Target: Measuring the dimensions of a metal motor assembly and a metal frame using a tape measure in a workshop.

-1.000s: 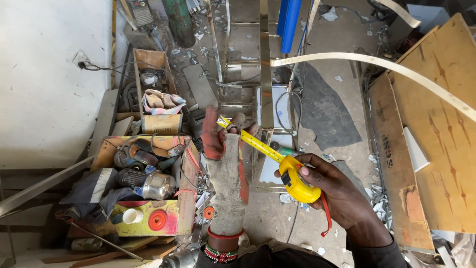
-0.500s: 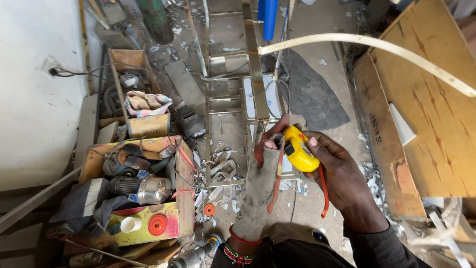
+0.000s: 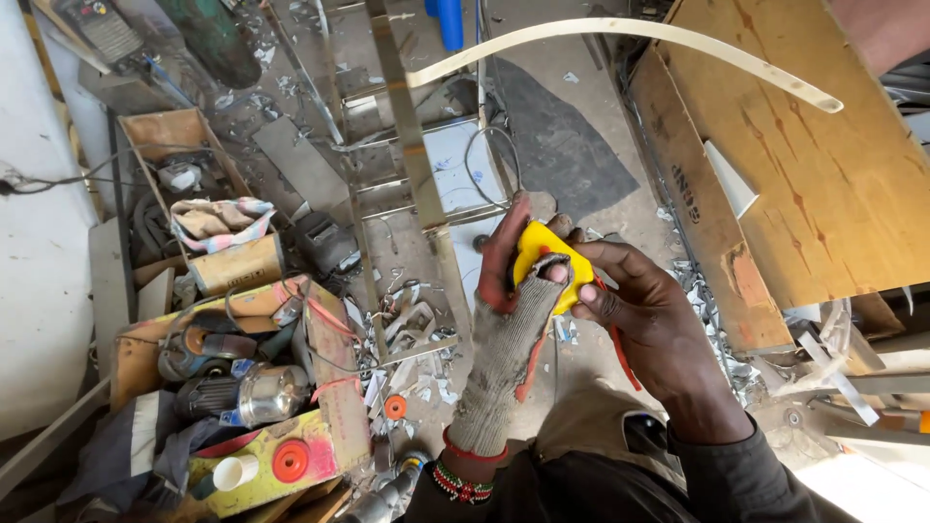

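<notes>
Metal frame [image 3: 407, 174] beyond yellow tape measure [image 3: 542, 254]

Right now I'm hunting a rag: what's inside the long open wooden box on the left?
Inside the long open wooden box: a crumpled patterned cloth over a wooden block, plus pale clutter. Anything beneath the cloth is hidden.

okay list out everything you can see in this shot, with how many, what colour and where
tape measure: one, yellow, centre, held between both hands
curved strip: one, pale cream, arching across the top
plywood boards: at least two, tan, right side
metal frame: one, silver, on the floor at top centre
wooden box: one, brown, upper left
rag: one, mixed pale colours, lying on that box
power tools: several, grey and silver, in the crate at lower left
blue pipe: one, top edge
metal offcuts: many, silver, floor centre
left hand: worn grey and red glove, on the tape measure
right hand: bare, fingers around the tape measure
</notes>
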